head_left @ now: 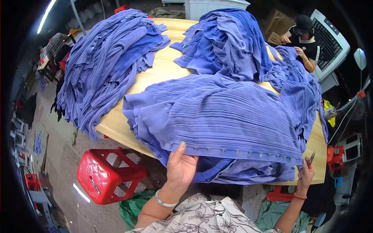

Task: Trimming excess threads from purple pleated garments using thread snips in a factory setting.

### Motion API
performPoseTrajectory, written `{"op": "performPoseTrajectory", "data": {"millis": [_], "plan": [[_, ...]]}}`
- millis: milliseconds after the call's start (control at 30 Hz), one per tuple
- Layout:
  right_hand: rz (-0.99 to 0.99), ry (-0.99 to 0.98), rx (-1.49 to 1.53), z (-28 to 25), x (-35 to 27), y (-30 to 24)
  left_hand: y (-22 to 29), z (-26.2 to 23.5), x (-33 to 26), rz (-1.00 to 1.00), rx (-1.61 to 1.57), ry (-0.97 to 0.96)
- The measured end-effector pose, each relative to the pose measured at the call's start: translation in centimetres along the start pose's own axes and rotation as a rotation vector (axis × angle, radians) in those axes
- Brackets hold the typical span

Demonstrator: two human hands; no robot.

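Observation:
A blue-purple ribbed knit garment [233,116] lies spread across the near side of the table, its front edge lined with a row of small metal fasteners. At the left part of that edge, my left hand [182,167] pinches the fabric, thumb on top and fingers mostly hidden beneath. My right hand [305,175] is closed around small thread snips [312,157], their tips pointing up, beside the right end of the same edge. More of the same blue-purple fabric [258,171] lies under the garment and hangs toward me.
Large heaps of similar garments cover the pale wooden table [116,123]: a left pile [112,58], a back pile [229,42] and a right pile [297,89]. A red stool [99,174] stands front left. Behind the right pile, another person [307,42] works near a large air cooler [330,42].

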State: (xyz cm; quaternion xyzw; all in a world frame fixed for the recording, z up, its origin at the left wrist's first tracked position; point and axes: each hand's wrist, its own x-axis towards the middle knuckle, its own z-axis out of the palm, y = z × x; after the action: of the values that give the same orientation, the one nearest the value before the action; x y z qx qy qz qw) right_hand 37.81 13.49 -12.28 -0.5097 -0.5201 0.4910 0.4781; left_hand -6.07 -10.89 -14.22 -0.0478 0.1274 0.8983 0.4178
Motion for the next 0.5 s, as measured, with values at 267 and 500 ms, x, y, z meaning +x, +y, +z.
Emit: {"op": "performPoseTrajectory", "data": {"millis": [267,500], "plan": [[0.006,0.016,-0.038,2.1,0.2,-0.2,5.2,-2.5,1.0,0.13,0.046,0.027],[0.012,0.007,-0.013,3.5,-0.9,-0.7,6.4,-2.9,1.4,0.13,0.095,0.051]]}}
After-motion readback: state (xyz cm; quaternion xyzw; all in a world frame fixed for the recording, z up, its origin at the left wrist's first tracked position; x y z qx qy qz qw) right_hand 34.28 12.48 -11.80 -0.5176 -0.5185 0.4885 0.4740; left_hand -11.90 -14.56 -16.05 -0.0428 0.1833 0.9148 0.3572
